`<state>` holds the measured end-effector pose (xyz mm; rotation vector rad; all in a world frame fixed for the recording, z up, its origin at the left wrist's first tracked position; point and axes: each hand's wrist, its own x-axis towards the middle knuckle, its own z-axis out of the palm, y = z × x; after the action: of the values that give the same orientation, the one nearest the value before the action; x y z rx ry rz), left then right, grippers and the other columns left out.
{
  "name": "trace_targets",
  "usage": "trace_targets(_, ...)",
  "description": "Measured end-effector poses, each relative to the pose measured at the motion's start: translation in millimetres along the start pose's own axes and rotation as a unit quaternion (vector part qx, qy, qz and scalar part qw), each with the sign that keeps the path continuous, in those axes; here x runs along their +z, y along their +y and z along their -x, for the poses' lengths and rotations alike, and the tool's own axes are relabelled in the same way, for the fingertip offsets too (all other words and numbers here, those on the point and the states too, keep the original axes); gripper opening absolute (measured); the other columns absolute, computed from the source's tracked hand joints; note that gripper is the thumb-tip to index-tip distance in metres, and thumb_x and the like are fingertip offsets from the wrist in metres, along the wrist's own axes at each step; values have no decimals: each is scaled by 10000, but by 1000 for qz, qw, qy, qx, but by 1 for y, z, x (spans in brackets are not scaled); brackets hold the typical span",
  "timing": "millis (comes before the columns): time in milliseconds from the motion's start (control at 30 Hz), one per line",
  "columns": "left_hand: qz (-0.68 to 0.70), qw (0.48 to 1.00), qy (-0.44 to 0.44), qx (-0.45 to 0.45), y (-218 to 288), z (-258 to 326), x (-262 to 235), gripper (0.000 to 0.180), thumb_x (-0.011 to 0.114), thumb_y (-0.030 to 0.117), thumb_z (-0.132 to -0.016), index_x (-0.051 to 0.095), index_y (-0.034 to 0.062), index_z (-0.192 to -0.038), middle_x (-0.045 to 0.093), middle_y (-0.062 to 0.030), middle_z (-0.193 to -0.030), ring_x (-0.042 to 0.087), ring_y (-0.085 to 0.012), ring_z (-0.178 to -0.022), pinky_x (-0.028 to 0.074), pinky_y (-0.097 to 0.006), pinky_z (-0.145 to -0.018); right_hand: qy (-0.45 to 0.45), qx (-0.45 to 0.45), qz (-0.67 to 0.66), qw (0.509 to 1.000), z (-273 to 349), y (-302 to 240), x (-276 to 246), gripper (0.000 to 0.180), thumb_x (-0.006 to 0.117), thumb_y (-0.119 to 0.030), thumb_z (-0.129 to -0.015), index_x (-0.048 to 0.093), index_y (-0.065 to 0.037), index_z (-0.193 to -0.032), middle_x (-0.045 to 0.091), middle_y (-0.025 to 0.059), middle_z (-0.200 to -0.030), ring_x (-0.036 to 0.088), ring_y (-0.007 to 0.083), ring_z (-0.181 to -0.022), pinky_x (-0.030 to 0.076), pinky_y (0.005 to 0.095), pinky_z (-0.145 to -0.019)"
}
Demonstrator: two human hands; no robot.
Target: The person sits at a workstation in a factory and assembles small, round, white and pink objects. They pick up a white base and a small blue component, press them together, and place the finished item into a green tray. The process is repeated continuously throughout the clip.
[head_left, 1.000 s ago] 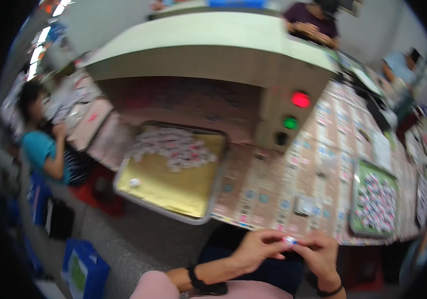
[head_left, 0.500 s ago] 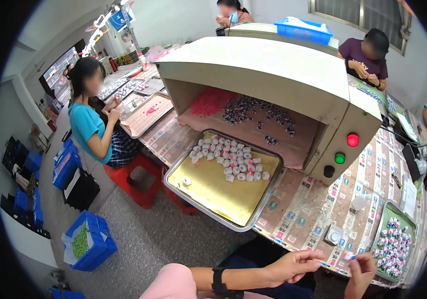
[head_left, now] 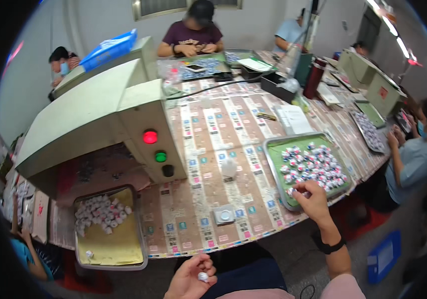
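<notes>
My left hand [head_left: 192, 279] is low at the front, palm up, fingers curled around a small white round piece [head_left: 203, 275]. My right hand [head_left: 314, 199], a black band on its wrist, reaches out over the near edge of a green tray [head_left: 273, 164]. The tray is filled with several small white and blue pieces [head_left: 313, 163]. The right fingertips pinch one of these pieces at the tray's front left corner. The tray lies on a table covered with patterned strips [head_left: 208, 194].
A pale green machine [head_left: 98, 119] with red and green lamps stands to the left. Below it is a yellow tray [head_left: 116, 244] of white pieces. A small white bottle [head_left: 229, 168] and a square white part [head_left: 225, 215] sit mid-table. Other people work around the table.
The view has swung right, from the yellow tray to the green one. My right hand left the left hand and reached out to the green tray; my left hand stayed low.
</notes>
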<state>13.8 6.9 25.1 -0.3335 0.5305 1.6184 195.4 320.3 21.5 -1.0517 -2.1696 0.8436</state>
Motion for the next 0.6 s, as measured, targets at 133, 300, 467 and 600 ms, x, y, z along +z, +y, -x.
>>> trace_targets(133, 6, 1000, -21, -1, -9, 2, -2, 172, 588, 197, -894, 623, 39, -954, 594, -22, -755, 535, -120, -665, 412, -237, -553, 3, -85, 63, 994, 8, 32, 10, 166, 597, -63, -694, 625, -5, -847, 572, 127, -804, 547, 279, -770, 436, 375, -704)
trace_targets(300, -26, 999, 19, -13, -22, -5, -16, 132, 606, 189, -871, 628, 59, -880, 579, -7, -693, 520, -96, -569, 396, -215, -460, -3, -163, 189, 968, 7, 94, 1, 435, 602, -4, -692, 564, -26, -1125, 443, 211, -1281, 394, 358, -1224, 293, 434, -1034)
trace_targets(467, -7, 999, 38, 31, -30, 9, -30, 116, 597, 172, -876, 626, 60, -886, 561, -9, -692, 495, -93, -555, 391, -208, -461, -136, -273, 344, 888, -18, 34, 2, 363, 519, -200, -897, 555, -83, -1239, 467, 210, -1318, 425, 419, -1188, 341, 475, -996)
trace_targets(600, -13, 998, 35, 54, -33, 9, -39, 90, 581, 140, -880, 615, 62, -908, 550, -13, -693, 489, -98, -551, 389, -213, -455, -152, -251, 407, 865, -48, 49, -5, 362, 490, -233, -925, 545, -100, -1257, 446, 189, -1356, 417, 408, -1212, 345, 471, -996)
